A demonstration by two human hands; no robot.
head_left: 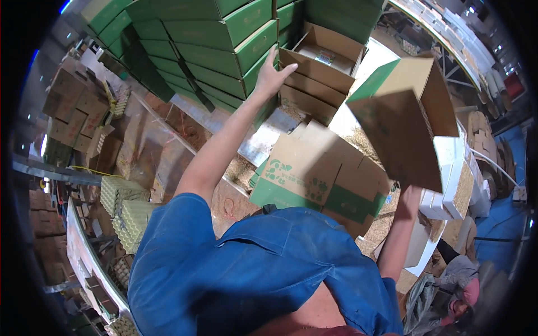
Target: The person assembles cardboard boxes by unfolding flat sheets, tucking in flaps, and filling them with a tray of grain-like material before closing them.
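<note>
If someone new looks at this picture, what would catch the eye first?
Probably the blue shirt filling the lower middle, and the left hand stretched up to an open brown carton beside the stacked green boxes. At right, the right hand lifts another open carton with a green side.

Green-brown cartons (218, 33) stacked top left; open brown box (322, 61) beside; green-brown carton (314, 179) centre.

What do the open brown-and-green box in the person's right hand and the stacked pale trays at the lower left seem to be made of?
Open brown-and-green box: likely matte corrugated cardboard; stiff folded flaps, raw brown inside. Stacked pale trays: probably moulded paper pulp; dull, dimpled surface.
</note>
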